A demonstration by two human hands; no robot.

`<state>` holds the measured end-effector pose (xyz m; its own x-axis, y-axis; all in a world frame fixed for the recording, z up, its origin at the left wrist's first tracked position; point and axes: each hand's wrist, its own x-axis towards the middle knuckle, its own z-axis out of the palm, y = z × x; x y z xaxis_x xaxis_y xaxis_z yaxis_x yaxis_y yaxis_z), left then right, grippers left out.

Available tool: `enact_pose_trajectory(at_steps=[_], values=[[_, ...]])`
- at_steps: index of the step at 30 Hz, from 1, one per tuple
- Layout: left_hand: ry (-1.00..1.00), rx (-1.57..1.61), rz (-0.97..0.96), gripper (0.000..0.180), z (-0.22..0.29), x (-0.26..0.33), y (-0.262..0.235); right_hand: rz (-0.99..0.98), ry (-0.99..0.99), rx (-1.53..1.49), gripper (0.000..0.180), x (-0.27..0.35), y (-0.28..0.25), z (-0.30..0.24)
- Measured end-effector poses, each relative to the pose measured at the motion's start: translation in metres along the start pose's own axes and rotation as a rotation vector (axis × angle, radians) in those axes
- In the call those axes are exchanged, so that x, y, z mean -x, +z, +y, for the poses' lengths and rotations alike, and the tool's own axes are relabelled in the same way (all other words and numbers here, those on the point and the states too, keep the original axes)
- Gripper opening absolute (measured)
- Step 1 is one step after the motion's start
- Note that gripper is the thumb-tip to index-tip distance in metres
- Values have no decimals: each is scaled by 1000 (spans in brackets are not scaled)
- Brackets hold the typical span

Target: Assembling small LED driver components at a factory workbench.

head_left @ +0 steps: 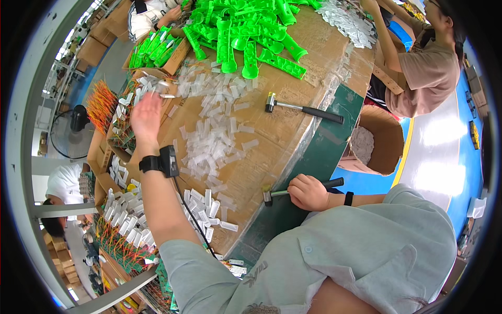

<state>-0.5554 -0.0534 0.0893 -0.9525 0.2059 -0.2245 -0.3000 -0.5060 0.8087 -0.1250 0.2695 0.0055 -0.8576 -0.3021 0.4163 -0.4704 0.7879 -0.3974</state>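
My right hand (308, 192) is closed round the handle of a small hammer (267, 197), low over the green strip at the table's near edge. The hammer's head sticks out to the left of my fist and its black grip end to the right. My left hand (146, 116) reaches out at the far left with its fingers stretched, beside white plastic parts (139, 95) in a carton with wired boards. Its fingertips are somewhat blurred. Translucent small plastic pieces (209, 141) lie heaped to the right of this hand.
A second hammer (306, 110) lies on the cardboard-covered table (293, 131). Green plastic shells (240, 34) pile up at the back. White wired parts (125, 220) stand at the left. An open carton (384, 138) is at the right. Co-workers sit around; a cable hangs from my left wrist device (168, 161).
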Motion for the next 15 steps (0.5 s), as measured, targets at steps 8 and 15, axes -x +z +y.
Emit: enact_pose_trajectory(at_steps=[8, 15], values=[[-44, -466, -61, 45, 11, 72, 10, 34, -16, -2, 19, 1, 3, 0], [30, -836, -23, 34, -15, 277, 15, 29, -24, -18, 17, 3, 3, -5]])
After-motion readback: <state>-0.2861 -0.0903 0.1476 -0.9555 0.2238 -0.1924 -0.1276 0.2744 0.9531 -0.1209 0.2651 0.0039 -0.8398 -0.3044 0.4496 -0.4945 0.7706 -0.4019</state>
